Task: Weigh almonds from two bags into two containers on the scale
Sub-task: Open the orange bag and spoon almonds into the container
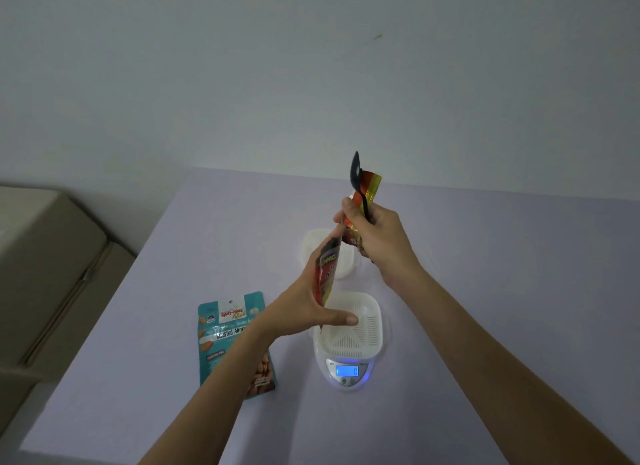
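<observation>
- Red-and-gold bag [327, 274] hangs over the white basket [356, 326] on the scale [346, 372]; left hand [304, 312] grips its lower end
- right hand [372, 236] pinches its top plus a black spoon [358, 177]; tear slowly, mouth above the basket

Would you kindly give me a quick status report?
Both hands, left and right, grip red bag; right also holds spoon. Container on scale empty. Nothing in the way.

Red-gold bag [327, 274] held above white slotted container [353, 326] on scale [348, 374], teal bag [228, 329] flat, second container [325, 253] behind.
</observation>
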